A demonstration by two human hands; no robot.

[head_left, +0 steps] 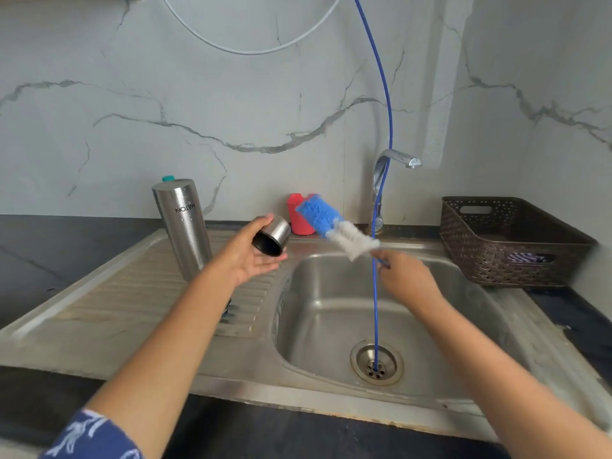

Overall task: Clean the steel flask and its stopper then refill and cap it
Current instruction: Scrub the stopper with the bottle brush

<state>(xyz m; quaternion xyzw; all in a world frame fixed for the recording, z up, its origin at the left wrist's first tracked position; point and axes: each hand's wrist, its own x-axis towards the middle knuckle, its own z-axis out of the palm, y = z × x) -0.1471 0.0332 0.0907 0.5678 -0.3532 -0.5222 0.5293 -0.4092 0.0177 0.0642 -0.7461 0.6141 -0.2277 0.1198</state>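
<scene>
A steel sink [324, 309] with a ribbed drainboard [116, 293] is set in a dark tabletop [39, 253] below a marble-veined wall [198, 94]. The steel flask [183, 226] stands upright on the drainboard. The left hand [251, 256] holds the steel cap [273, 238] between thumb and fingers. The right hand [404, 276] grips a bottle brush [334, 226] over the basin.

Before me a grey-veined marble wall [231, 94] rises behind a dark countertop [49, 253]. A steel sink [116, 309] is set into it, with a chrome tap [394, 160] at the back and a brown basket [496, 246] to my right, all in soft even light
</scene>
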